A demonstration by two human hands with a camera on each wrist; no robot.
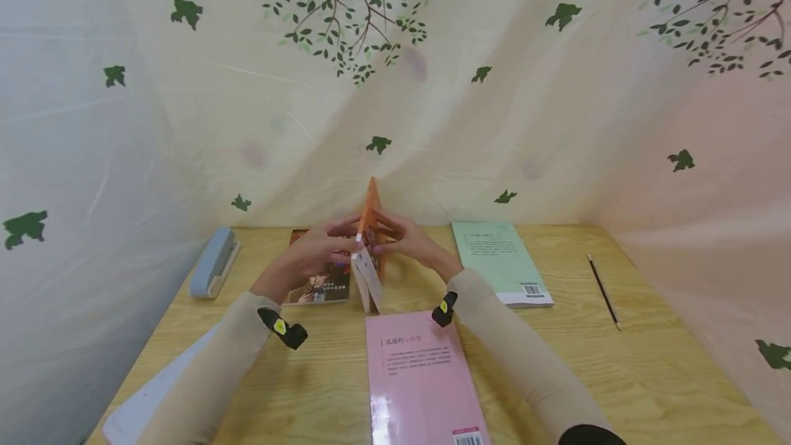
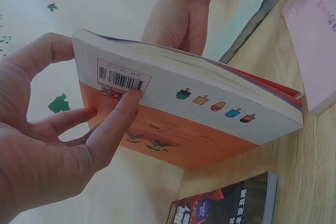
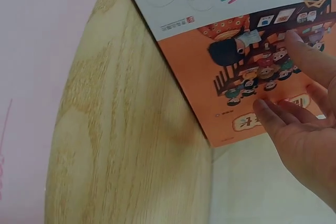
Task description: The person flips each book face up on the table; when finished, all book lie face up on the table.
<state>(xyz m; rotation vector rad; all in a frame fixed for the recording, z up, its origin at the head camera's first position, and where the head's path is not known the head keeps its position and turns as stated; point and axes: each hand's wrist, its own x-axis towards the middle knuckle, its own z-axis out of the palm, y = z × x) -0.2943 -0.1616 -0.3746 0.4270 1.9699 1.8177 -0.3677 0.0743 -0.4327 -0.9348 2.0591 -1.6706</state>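
Step in hand looks like steadying orange paperback (image 2: 181,106) upright at far middle of bench (image 1: 296,390), between dark-covered book (image 1: 321,288) on left and mint-green book (image 1: 500,259) on right. Left hand (image 1: 312,256) and right hand (image 1: 415,242) both pressing opposite sides, neither clenching. Next move's probably calling for even pressure imo.

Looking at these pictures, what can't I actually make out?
Pale flat object at lower left: partly covered by the beige left sleeve, head view.
Glossy pink paperback: lower end cut off by the head view's bottom edge.
Orange-and-white paperback: full front cover cut off by the right wrist view's edges.
Mint-green paperback: fine print too small, head view.
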